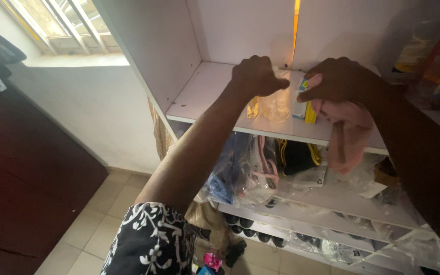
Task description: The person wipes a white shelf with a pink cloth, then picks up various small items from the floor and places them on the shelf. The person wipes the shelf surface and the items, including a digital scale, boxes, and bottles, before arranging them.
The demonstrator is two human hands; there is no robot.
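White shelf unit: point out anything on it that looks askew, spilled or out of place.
A pink cloth under the right hand droops over the front edge of the white shelf instead of lying flat. On the shelf below, crumpled clear plastic bags and straps spill forward in a jumble. Nothing looks broken.

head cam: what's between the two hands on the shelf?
In the head view, a crumpled clear plastic bag lies on the white shelf between the left hand and the right hand.

We see daylight pour from the window [62,25] far left of the grip, glaring on the white shelf [204,91]; the right edge smears into dim blur
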